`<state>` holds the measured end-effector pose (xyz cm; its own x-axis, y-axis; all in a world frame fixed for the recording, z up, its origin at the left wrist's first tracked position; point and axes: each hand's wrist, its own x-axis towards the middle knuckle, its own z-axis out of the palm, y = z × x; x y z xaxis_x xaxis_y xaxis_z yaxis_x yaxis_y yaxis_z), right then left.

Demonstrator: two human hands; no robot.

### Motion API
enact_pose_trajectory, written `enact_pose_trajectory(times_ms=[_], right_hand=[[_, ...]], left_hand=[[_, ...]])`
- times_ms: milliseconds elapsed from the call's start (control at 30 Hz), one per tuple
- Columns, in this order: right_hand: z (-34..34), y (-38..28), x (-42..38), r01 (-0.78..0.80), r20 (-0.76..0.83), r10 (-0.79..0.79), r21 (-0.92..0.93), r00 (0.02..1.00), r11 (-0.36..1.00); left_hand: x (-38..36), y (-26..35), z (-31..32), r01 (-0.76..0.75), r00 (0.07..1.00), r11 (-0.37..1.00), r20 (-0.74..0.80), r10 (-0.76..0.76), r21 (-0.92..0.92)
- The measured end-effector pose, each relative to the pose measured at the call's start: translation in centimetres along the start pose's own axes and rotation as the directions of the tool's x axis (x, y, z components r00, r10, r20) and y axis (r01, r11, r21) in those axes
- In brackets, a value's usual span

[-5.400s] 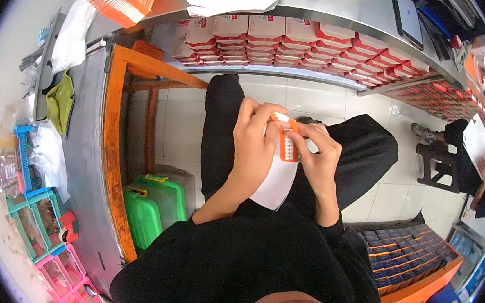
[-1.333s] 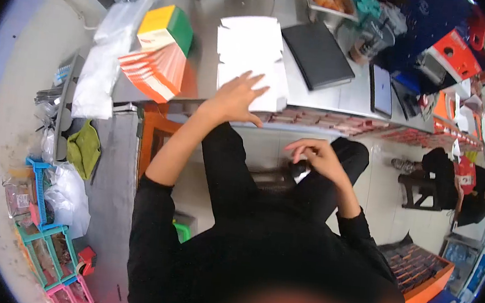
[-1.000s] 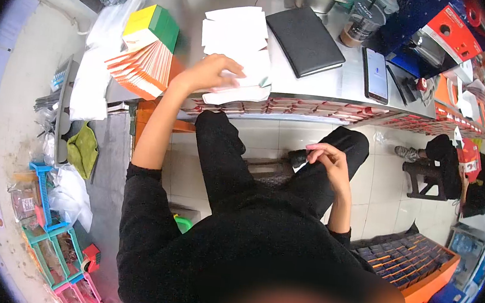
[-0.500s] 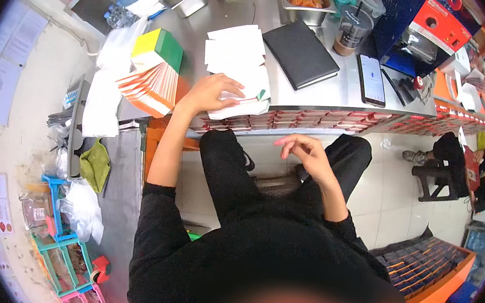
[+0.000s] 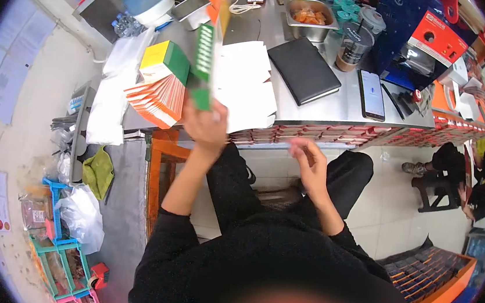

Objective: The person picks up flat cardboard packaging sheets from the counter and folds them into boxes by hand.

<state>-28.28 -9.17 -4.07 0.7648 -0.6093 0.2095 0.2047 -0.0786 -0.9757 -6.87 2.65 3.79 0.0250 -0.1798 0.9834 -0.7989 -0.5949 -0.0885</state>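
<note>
My left hand is raised at the near edge of the steel counter, closed on a long folded card with green, white and orange faces. The card stands on end and is blurred by motion. Just right of it, white paper sheets lie in an uneven stack on the counter. To the left stands a yellow and green stack of cards, with a fan of orange-edged folded cards leaning in front. Over my lap hovers my right hand, its fingers loosely bent and apart, nothing visible in them.
A black notebook, a phone and a drink cup sit right of the paper. Metal pans are at the back. Orange-edged dark packs fill a crate on the floor. Another person sits at the far right.
My left hand has come off the white stack and now holds the green and orange card upright. My right hand has shifted slightly. The whole view has moved a little.
</note>
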Motion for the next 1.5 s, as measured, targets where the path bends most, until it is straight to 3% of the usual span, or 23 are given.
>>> enact_pose_trajectory(times_ms=[67, 133, 233, 300, 333, 433, 500, 567, 600, 633, 667, 733, 800, 833, 933, 967, 1067, 1133, 1167, 1267, 1367, 1433, 1500], right_hand=[[3.2, -5.7, 1.5, 0.194, -0.016, -0.194, 0.102, 0.981, 0.976], [3.8, -7.7, 2.5, 0.265, 0.046, -0.271, 0.104, 0.961, 0.959], [2.8, -9.4, 3.9, 0.283, 0.138, -0.283, 0.022, 0.949, 0.959], [1.0, -10.1, 4.5, 0.323, 0.168, -0.293, -0.187, 0.941, 0.928], [1.0, -11.2, 4.8, 0.363, 0.109, -0.347, -0.205, 0.931, 0.909], [-0.4, -14.0, 5.4, 0.448, 0.375, -0.341, -0.25, 0.862, 0.858], [0.0, -13.7, 6.1, 0.638, 0.197, -0.634, -0.476, 0.748, 0.605], [-0.1, -13.8, 5.4, 0.578, -0.035, -0.818, -0.689, 0.575, 0.436], [-0.1, -13.2, 4.0, 0.577, -0.145, -0.823, -0.646, 0.549, 0.5], [-0.1, -12.6, 2.8, 0.586, -0.254, -0.817, -0.591, 0.517, 0.554], [-0.2, -13.5, 0.4, 0.512, -0.154, -0.668, -0.525, 0.728, 0.68], [-0.1, -15.0, -1.3, 0.297, -0.203, -0.363, -0.296, 0.91, 0.908], [-0.4, -14.6, -1.6, 0.313, -0.26, -0.264, 0.167, 0.929, 0.935], [-1.1, -15.4, -1.9, 0.305, -0.272, -0.239, 0.237, 0.932, 0.922], [-3.4, -16.7, -4.0, 0.289, -0.199, -0.241, 0.264, 0.95, 0.92], [-4.0, -16.8, -4.5, 0.317, -0.248, -0.281, 0.118, 0.927, 0.941], [-7.0, -16.0, -6.5, 0.179, -0.287, -0.155, 0.057, 0.945, 0.982], [-9.1, -15.4, -8.3, 0.099, -0.296, -0.047, 0.165, 0.954, 0.981], [-10.0, -14.7, -9.2, 0.096, -0.3, -0.036, 0.186, 0.953, 0.978], [-11.3, -13.5, -11.2, 0.079, -0.443, -0.025, 0.104, 0.896, 0.991], [-11.1, -13.4, -12.8, -0.102, -0.611, -0.043, -0.201, 0.79, 0.974], [-9.5, -12.6, -13.3, -0.051, -0.683, -0.15, -0.265, 0.715, 0.963], [-8.0, -11.7, -13.5, -0.029, -0.731, -0.244, -0.34, 0.638, 0.94]], left_hand=[[-0.6, 2.8, -2.8, -0.094, 0.942, 0.91, 0.26, 0.212, -0.403], [-1.8, 6.4, -4.4, 0.099, 0.881, 0.807, 0.429, 0.202, -0.582], [1.5, 7.6, -6.1, 0.096, 0.891, 0.768, 0.398, 0.216, -0.633], [3.6, 7.0, -5.8, 0.15, 0.966, 0.729, 0.256, 0.036, -0.668], [4.3, 6.4, -5.7, 0.169, 0.965, 0.737, 0.26, 0.009, -0.655], [5.1, 5.1, -6.4, 0.21, 0.895, 0.803, 0.441, 0.072, -0.558], [4.8, 5.6, -7.5, 0.235, 0.877, 0.801, 0.475, 0.069, -0.551], [5.6, 6.6, -7.3, 0.192, 0.925, 0.803, 0.377, 0.043, -0.564], [6.1, 6.9, -7.5, 0.189, 0.924, 0.812, 0.379, 0.042, -0.552], [6.4, 7.4, -8.0, 0.184, 0.927, 0.812, 0.373, 0.045, -0.554], [6.5, 8.1, -8.5, 0.173, 0.933, 0.801, 0.355, 0.053, -0.573], [6.1, 9.0, -9.4, 0.145, 0.914, 0.751, 0.377, 0.147, -0.644], [4.1, 10.7, -9.0, 0.106, 0.967, 0.693, 0.237, 0.096, -0.713], [3.4, 11.2, -9.0, 0.091, 0.974, 0.668, 0.207, 0.096, -0.738], [2.9, 13.0, -8.8, 0.112, 0.988, 0.635, 0.151, 0.008, -0.765], [2.5, 13.8, -8.6, 0.097, 0.987, 0.618, 0.156, 0.041, -0.78], [1.1, 15.6, -8.5, 0.033, 0.972, 0.59, 0.163, 0.167, -0.807], [0.3, 17.2, -8.9, -0.04, 0.94, 0.554, 0.156, 0.302, -0.831], [-0.7, 18.2, -8.4, 0.055, 0.955, 0.46, 0.182, 0.236, -0.886], [-0.7, 19.8, -8.3, 0.341, 0.837, 0.362, 0.455, 0.303, -0.868], [-0.7, 21.1, -7.9, 0.76, 0.528, 0.189, 0.76, 0.38, -0.622], [-1.4, 21.2, -7.3, 0.925, 0.311, 0.062, 0.841, 0.442, -0.374], [-1.9, 21.9, -7.5, 0.952, 0.307, -0.147, 0.817, 0.488, -0.27]])
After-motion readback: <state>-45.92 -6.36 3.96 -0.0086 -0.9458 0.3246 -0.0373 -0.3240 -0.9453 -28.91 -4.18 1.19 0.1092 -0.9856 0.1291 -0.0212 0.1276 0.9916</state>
